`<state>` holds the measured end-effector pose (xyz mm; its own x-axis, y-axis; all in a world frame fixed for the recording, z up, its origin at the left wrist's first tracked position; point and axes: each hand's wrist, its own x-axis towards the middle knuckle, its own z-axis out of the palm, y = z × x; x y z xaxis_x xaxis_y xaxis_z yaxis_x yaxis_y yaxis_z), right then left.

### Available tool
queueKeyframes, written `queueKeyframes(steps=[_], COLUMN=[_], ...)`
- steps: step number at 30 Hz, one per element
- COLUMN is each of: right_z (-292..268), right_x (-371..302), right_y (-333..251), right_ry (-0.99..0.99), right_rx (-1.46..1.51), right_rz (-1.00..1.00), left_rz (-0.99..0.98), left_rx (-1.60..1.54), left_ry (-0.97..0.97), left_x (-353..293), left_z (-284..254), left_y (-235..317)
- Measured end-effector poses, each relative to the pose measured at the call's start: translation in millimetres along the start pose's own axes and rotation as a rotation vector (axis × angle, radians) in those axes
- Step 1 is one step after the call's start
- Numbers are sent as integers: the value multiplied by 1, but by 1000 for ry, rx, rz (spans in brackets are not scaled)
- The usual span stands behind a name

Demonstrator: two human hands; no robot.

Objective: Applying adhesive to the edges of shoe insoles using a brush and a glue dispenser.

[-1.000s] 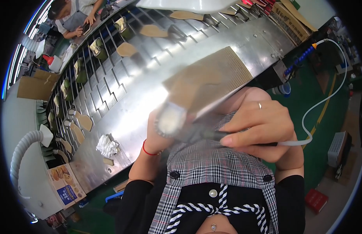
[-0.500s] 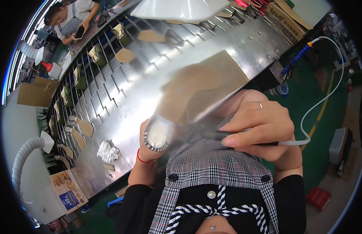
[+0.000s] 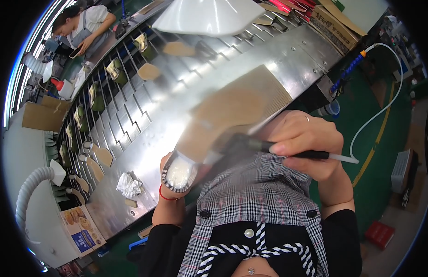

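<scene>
My left hand (image 3: 167, 190) is closed around the heel end of an upturned shoe; the heel hides most of its fingers. The tan shoe bottom (image 3: 223, 115) is motion-blurred, with a pale oval heel ringed by a dark, gathered edge. My right hand (image 3: 311, 138) pinches a brush-like tool (image 3: 313, 155) with a black handle and a white hose at its back end. Its dark, smeared head is beside the inner edge of the shoe bottom; I cannot tell whether they touch. A ridged-edged beige sheet (image 3: 271, 85) lies behind the shoe on the metal bench.
The metal bench (image 3: 144, 161) bears a crumpled white tissue (image 3: 129, 184). Beyond it, a slatted rack carries several olive shoe pieces (image 3: 115, 70) and tan sole shapes (image 3: 149, 71). A white lamp shade (image 3: 209, 16) overhangs the bench. The white hose (image 3: 393, 106) loops at right. Another person sits across.
The shoe's heel has shifted slightly down and left with my left hand. My right hand and the brush-like tool have moved a little upward. The person across has lowered their phone.
</scene>
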<state>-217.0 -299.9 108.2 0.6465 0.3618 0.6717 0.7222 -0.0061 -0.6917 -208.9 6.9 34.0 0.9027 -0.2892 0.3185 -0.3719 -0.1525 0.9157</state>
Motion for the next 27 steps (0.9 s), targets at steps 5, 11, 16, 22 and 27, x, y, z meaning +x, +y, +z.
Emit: queueKeyframes(steps=[5,11,16,22,27], right_z=[6,3,5,21,39], right_x=[-3,-6,-17,-18,-22], right_y=[14,14,17,11,8], right_ry=[178,111,151,308,405], right_rx=[-63,34,227,294,194], right_rz=[94,103,226,70,187], left_rz=[54,29,-203,-475,-507], left_rx=[-37,-152,-767,-1208,-1453], left_ry=[20,-8,25,4,-43], left_x=[-3,-1,1,21,26], left_z=[-3,-5,-11,-2,-5], left_y=[-14,-31,-34,-8,-12])
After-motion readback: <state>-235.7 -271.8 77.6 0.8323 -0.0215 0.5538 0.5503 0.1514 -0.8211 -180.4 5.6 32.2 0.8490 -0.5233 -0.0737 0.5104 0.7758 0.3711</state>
